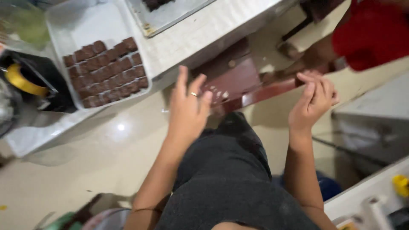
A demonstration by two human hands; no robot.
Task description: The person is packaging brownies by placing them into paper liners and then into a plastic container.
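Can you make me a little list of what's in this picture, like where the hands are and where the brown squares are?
left hand: raised, fingers spread, holding nothing, ring on one finger
right hand: raised, fingers loosely curled, nothing clearly held
between the hands: dark red wooden piece, blurred
brown squares: rows of chocolate-coloured pieces
their holder: white tray, squares fill its near part
tray rests on: pale worktop
beside tray: yellow tape roll on a black thing
top right: another person's red sleeve
below: wearer's dark grey clothing
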